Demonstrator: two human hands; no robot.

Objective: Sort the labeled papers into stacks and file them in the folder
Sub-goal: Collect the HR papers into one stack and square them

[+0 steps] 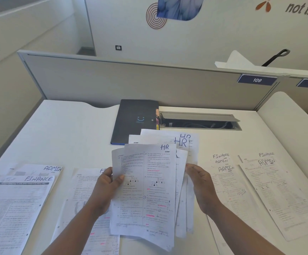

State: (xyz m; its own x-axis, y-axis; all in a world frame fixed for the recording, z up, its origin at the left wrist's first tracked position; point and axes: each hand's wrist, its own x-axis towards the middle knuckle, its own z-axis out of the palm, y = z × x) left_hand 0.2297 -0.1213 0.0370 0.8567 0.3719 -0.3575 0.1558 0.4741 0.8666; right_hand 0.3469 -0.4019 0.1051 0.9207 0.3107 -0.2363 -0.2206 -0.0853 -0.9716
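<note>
I hold a loose stack of HR-labeled papers [150, 183] above the desk centre. My left hand [106, 184] grips its left edge, thumb on top. My right hand [200, 183] holds its right edge. More HR sheets [181, 141] fan out behind the stack. A dark folder [136, 119] with a blue smile logo lies shut beyond them. On the left lie an ADMIN sheet [53, 168] and a FINANCE sheet [20, 199]. Another FINANCE sheet [84, 183] is partly hidden under my left hand. On the right lie overlapping FINANCE and ADMIN sheets [223, 168] and another such pile [274, 181].
The white desk [66, 129] ends at a grey partition [112, 80] with tags 109 and 110. An open cable tray [199, 121] sits right of the folder. A second desk surface [285, 111] adjoins at the right.
</note>
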